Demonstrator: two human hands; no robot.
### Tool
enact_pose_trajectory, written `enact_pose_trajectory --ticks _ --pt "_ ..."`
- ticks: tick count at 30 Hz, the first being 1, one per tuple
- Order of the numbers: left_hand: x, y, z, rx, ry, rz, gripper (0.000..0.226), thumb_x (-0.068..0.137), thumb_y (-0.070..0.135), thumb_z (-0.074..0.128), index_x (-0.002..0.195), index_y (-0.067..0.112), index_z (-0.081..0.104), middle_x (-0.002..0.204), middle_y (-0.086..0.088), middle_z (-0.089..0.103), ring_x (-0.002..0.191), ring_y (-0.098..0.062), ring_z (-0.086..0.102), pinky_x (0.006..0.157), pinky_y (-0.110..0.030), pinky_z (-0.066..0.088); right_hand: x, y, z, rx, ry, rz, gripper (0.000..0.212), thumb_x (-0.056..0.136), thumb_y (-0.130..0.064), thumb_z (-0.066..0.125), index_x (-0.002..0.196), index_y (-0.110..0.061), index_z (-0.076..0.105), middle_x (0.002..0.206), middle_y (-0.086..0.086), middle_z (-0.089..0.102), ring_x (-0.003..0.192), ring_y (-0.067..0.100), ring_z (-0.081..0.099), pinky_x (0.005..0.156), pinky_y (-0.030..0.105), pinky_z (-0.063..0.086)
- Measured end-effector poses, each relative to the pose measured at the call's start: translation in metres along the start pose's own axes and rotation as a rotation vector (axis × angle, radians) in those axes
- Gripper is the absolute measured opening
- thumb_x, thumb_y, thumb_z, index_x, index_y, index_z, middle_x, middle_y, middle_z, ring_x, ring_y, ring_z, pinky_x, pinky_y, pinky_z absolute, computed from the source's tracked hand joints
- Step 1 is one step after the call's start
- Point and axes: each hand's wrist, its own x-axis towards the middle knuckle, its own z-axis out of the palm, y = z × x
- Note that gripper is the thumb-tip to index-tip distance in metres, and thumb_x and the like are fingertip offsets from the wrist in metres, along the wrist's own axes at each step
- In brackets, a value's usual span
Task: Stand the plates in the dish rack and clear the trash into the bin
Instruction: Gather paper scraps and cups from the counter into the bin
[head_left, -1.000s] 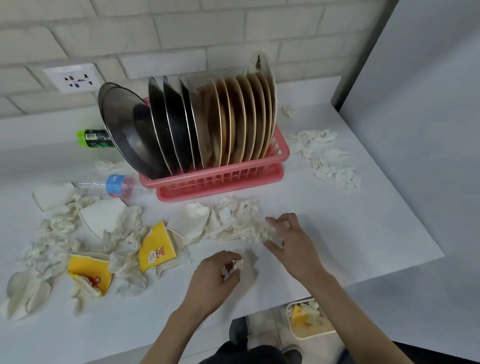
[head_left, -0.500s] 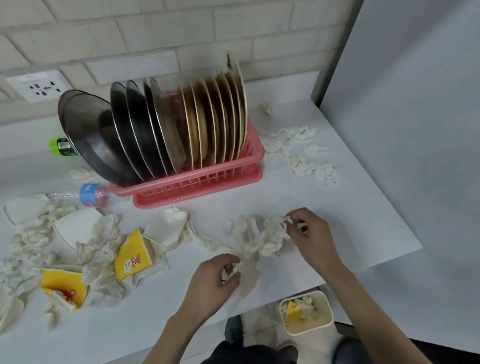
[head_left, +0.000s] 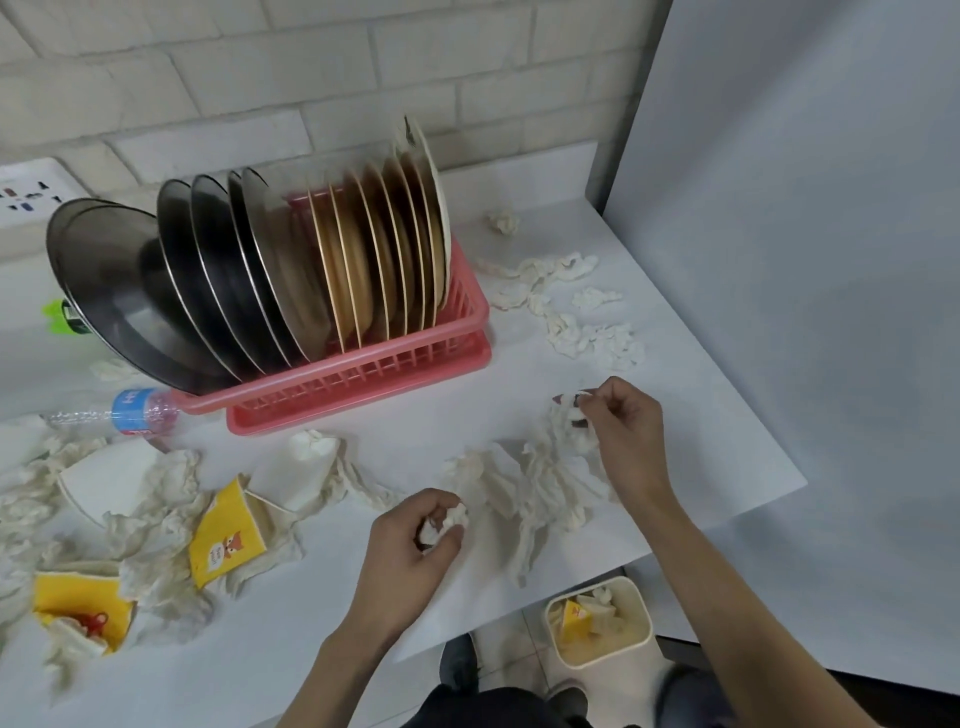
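Observation:
Several plates (head_left: 291, 280), dark metal on the left and tan on the right, stand upright in the pink dish rack (head_left: 363, 379) at the back of the white table (head_left: 332, 618). My left hand (head_left: 410, 545) grips a small wad of crumpled tissue near the front edge. My right hand (head_left: 623, 431) pinches the top of a long trail of crumpled tissues (head_left: 540, 483) and lifts it off the table. A cream bin (head_left: 597, 621) with trash inside sits on the floor below the table's front edge.
Crushed yellow paper cups (head_left: 223, 535) and white cups (head_left: 111, 480) lie among tissues at the left. A clear plastic bottle (head_left: 119, 410) and a green bottle (head_left: 60, 317) lie by the rack. More tissues (head_left: 576, 317) are scattered right of the rack. A grey partition (head_left: 805, 260) stands at the right.
My right hand has moved right and up, pulling a string of tissues with it. My left hand keeps its wad in place. The view has shifted to the right.

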Motion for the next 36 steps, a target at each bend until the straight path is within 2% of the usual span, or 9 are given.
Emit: enact_pose_trajectory --ticks 3,7,11,16,20,25,27,31,36 --pt "0.005 0.012 -0.006 -0.202 0.047 0.002 0.014 0.076 0.006 0.051 0.078 0.015 0.061 0.066 0.005 0.051 0.058 -0.01 0.039 0.054 -0.02 0.029 -0.003 -0.004 -0.001 0.075 0.015 0.079 0.025 0.092 0.004 0.051 0.073 -0.005 0.039 0.073 0.033 0.056 0.078 0.031 0.07 0.06 0.028 0.047" --pt "0.02 0.027 -0.018 -0.496 0.085 -0.012 0.012 0.06 0.005 0.036 0.062 0.012 0.046 0.069 -0.005 0.043 0.055 -0.016 0.03 0.052 -0.024 0.027 -0.01 -0.002 0.001 0.023 -0.036 0.153 0.01 0.1 -0.008 0.051 0.091 -0.01 0.046 0.067 0.015 0.04 0.054 0.025 0.038 0.043 0.028 0.038" --pt "0.032 0.035 -0.022 -0.561 0.065 0.007 0.01 0.059 0.009 0.035 0.058 0.014 0.043 0.069 -0.009 0.052 0.06 -0.021 0.043 0.054 -0.022 0.035 -0.018 -0.005 0.006 -0.174 -0.175 0.109 0.022 0.094 -0.015 0.065 0.075 -0.007 0.056 0.051 -0.013 0.042 0.041 0.007 0.033 0.041 0.018 0.031" --pt "0.041 0.03 -0.018 -0.536 0.02 -0.012 0.009 0.067 0.015 0.038 0.065 0.008 0.043 0.069 -0.012 0.061 0.085 -0.028 0.061 0.082 -0.038 0.045 -0.028 -0.001 0.011 -0.201 -0.237 0.228 0.022 0.097 -0.009 0.057 0.078 -0.002 0.065 0.068 0.008 0.056 0.036 0.017 0.041 0.039 0.021 0.031" --pt "0.044 0.032 -0.013 -0.641 -0.007 -0.136 0.009 0.068 0.016 0.041 0.072 0.007 0.042 0.07 -0.01 0.056 0.066 -0.028 0.058 0.058 -0.025 0.043 -0.032 -0.007 0.011 -0.179 -0.287 0.254 0.022 0.098 -0.011 0.057 0.088 0.006 0.067 0.06 0.007 0.063 0.029 0.028 0.05 0.031 0.023 0.031" --pt "0.047 0.029 -0.009 -0.632 -0.028 -0.182 0.015 0.071 0.008 0.042 0.071 0.009 0.057 0.067 -0.007 0.05 0.048 -0.019 0.039 0.047 -0.024 0.029 -0.037 -0.012 0.015 -0.332 -0.256 0.197 0.048 0.091 -0.033 0.068 0.053 -0.003 0.064 0.037 -0.003 0.046 0.029 0.014 0.035 0.038 0.022 0.033" --pt "0.049 0.03 -0.008 -0.669 -0.08 -0.175 0.017 0.069 0.006 0.041 0.064 0.008 0.057 0.062 -0.007 0.045 0.046 -0.016 0.035 0.045 -0.02 0.024 -0.042 -0.011 0.016 -0.359 -0.231 0.139 0.06 0.091 -0.04 0.067 0.039 -0.016 0.048 0.036 -0.004 0.033 0.036 0.016 0.03 0.05 0.028 0.037" --pt "0.057 0.032 -0.003 -0.704 -0.232 -0.183 0.02 0.066 0.008 0.04 0.047 0.014 0.038 0.056 -0.007 0.026 0.044 -0.015 0.021 0.047 -0.021 0.02 -0.058 -0.01 0.014 -0.325 -0.205 0.095 0.062 0.094 -0.034 0.064 0.051 -0.016 0.023 0.053 0.0 0.016 0.049 0.016 0.016 0.05 0.026 0.02" --pt "0.058 0.035 0.016 -0.571 -0.298 -0.165 0.059 0.097 0.038 0.051 0.045 0.02 0.029 0.052 -0.005 0.021 0.045 -0.017 0.019 0.044 -0.019 0.023 -0.079 -0.003 0.007 -0.335 -0.088 0.182 0.057 0.091 -0.034 0.068 0.051 -0.005 0.038 0.042 0.009 0.036 0.034 0.019 0.036 0.045 0.022 0.029"
